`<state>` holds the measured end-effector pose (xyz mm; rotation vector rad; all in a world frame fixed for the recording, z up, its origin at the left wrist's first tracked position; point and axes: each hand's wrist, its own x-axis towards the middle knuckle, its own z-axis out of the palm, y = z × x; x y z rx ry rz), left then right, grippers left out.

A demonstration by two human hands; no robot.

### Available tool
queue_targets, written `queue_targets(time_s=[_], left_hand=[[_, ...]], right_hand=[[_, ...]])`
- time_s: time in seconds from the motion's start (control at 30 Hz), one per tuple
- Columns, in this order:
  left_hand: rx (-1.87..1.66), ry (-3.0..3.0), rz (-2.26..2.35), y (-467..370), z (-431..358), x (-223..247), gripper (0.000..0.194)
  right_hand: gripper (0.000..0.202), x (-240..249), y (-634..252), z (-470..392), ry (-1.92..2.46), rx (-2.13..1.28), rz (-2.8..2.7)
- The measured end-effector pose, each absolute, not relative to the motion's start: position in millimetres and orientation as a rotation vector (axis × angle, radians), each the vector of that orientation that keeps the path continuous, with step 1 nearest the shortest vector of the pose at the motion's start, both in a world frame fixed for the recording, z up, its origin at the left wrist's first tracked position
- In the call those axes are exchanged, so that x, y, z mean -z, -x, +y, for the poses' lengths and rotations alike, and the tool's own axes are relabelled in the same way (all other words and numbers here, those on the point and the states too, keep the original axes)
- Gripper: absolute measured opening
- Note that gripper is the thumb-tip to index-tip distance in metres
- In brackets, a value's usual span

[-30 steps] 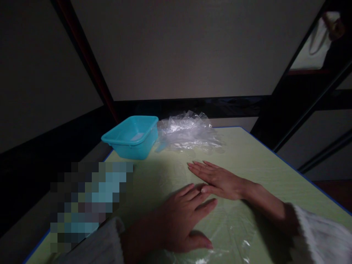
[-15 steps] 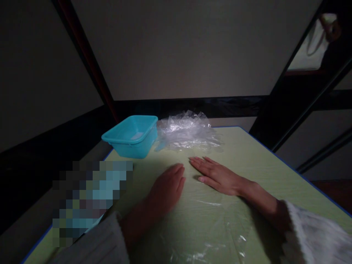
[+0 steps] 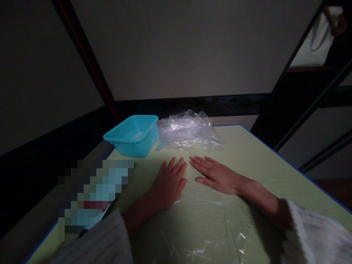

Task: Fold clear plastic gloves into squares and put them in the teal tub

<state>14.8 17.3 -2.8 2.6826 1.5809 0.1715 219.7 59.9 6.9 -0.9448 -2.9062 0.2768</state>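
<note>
A clear plastic bag (image 3: 203,220) lies spread on the pale green table in front of me, its outline hard to make out apart from shiny creases. Resting on its far part, my left hand (image 3: 170,185) is palm down with the fingers spread. My right hand (image 3: 218,176) lies flat beside it, fingers stretched toward the left and thumb apart. The fingertips of the two hands are close together but do not touch. Neither hand holds anything. Beyond them sits a crumpled pile of clear plastic bags (image 3: 189,130).
A turquoise plastic basin (image 3: 128,148) with something pale inside stands at the back left, beside the pile. On the left edge of the table (image 3: 264,161) is a blurred-out light blue item (image 3: 101,198). Dark-framed panels rise behind; a white bag (image 3: 313,44) is at upper right.
My left hand has gone from fingers together and tilted on its side to flat with fingers spread. My right hand has stayed nearly in place. The view has shifted slightly.
</note>
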Motion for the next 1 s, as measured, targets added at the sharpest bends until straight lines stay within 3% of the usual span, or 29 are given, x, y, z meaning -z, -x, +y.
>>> queue_targets(time_s=[0.17, 0.47, 0.83, 1.0], left_hand=[[-0.298, -2.629, 1.574, -12, 16, 3, 0.05], [-0.682, -2.75, 1.312, -21, -4, -9, 0.035], [-0.243, -2.741, 0.983, -21, -12, -15, 0.038], [-0.25, -2.724, 0.81, -17, -8, -19, 0.033]], right_hand=[[0.061, -4, -221, 61, 0.937, -0.274, -2.876], [0.06, -13, -230, 59, 1.057, -0.085, -2.895], [0.046, -29, -247, 61, 1.221, 0.257, -2.696], [0.045, -31, -236, 54, 0.971, -0.005, -2.768]])
